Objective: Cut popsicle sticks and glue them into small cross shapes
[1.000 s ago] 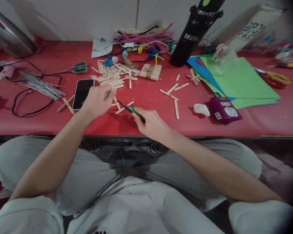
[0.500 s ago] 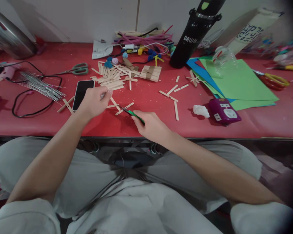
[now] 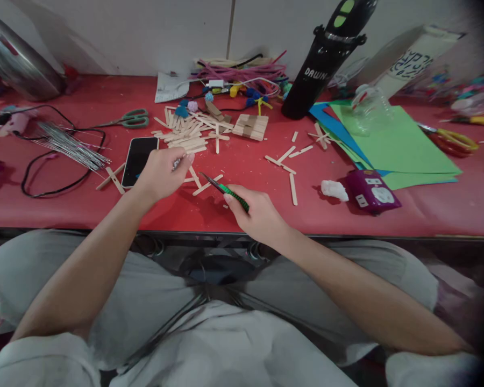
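My right hand (image 3: 258, 215) is closed around a green-handled cutter (image 3: 226, 188) whose blade points up and left toward loose wooden craft sticks (image 3: 207, 185) on the red table (image 3: 242, 209). My left hand (image 3: 161, 172) is curled, fingertips pinched on something small and pale that I cannot make out, just right of a black phone (image 3: 139, 160). A heap of craft sticks (image 3: 187, 131) and a small stick panel (image 3: 250, 126) lie farther back.
Green scissors (image 3: 131, 119), a bundle of thin wires (image 3: 70, 145) and a black cable (image 3: 48, 188) lie at left. A black bottle (image 3: 322, 59), green and blue paper sheets (image 3: 395, 142), a purple socket block (image 3: 371, 191), a white lump (image 3: 334, 189) and red-yellow scissors (image 3: 452, 140) are at right.
Both hands stay almost in place near the table's front edge; the view has tilted slightly, so everything sits a little lower in the frame. The grips look unchanged.
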Action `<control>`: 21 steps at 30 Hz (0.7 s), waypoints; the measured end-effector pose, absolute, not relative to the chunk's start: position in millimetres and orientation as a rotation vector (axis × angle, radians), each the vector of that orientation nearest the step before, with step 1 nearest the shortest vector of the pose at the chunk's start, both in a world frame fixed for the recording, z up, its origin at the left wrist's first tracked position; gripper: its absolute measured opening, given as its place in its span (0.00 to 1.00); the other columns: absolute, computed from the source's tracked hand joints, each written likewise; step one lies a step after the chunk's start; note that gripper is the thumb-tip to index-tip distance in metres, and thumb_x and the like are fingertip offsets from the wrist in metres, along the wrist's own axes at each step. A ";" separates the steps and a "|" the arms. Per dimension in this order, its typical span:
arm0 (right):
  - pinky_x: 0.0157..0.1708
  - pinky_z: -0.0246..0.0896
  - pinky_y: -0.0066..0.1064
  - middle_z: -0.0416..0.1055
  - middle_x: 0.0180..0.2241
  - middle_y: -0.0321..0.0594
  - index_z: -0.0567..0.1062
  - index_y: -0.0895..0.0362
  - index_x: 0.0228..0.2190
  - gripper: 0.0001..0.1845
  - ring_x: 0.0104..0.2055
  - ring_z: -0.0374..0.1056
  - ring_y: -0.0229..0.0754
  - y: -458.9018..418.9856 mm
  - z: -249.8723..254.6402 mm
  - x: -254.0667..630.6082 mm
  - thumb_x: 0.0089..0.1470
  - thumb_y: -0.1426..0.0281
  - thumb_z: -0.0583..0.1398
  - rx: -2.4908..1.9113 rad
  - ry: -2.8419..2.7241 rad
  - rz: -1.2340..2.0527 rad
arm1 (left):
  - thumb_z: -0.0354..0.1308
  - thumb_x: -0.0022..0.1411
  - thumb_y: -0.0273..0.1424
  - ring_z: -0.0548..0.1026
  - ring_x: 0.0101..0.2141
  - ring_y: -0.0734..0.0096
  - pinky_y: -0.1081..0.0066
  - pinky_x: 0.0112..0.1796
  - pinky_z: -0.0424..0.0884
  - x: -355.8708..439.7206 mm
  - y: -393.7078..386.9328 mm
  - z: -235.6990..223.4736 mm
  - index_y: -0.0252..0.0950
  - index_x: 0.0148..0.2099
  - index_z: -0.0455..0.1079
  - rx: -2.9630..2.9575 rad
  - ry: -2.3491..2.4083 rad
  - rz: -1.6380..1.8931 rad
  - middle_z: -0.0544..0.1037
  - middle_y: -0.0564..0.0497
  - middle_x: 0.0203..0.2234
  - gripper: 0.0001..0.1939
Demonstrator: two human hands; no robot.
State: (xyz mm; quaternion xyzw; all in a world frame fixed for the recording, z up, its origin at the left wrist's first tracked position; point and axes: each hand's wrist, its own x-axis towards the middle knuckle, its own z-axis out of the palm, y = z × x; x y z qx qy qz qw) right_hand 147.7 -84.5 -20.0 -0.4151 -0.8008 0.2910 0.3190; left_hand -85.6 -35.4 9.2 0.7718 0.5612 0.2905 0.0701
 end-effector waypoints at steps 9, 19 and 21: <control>0.38 0.61 0.31 0.76 0.36 0.44 0.71 0.61 0.46 0.19 0.36 0.71 0.42 -84.7 -15.2 151.9 0.66 0.59 0.51 -1.132 -2.007 0.932 | 0.50 0.65 0.34 0.53 0.20 0.75 0.68 0.25 0.49 -84.7 -32.8 7.5 0.38 0.22 0.48 2.265 1.632 0.862 0.51 0.57 0.16 0.20; 0.45 0.61 0.36 0.73 0.44 0.47 0.65 0.58 0.49 0.14 0.45 0.69 0.44 -77.7 -3.3 158.5 0.66 0.65 0.50 -1.148 -2.220 1.199 | 0.52 0.63 0.33 0.53 0.19 0.76 0.68 0.25 0.50 -82.9 -39.4 15.2 0.38 0.22 0.50 2.407 1.654 0.854 0.53 0.58 0.15 0.19; 0.42 0.61 0.36 0.74 0.42 0.46 0.66 0.58 0.46 0.12 0.42 0.69 0.44 -76.9 1.7 160.1 0.66 0.66 0.49 -1.199 -2.281 1.206 | 0.51 0.64 0.33 0.52 0.19 0.76 0.68 0.25 0.51 -82.3 -40.5 15.3 0.38 0.22 0.50 2.429 1.642 0.866 0.53 0.58 0.15 0.19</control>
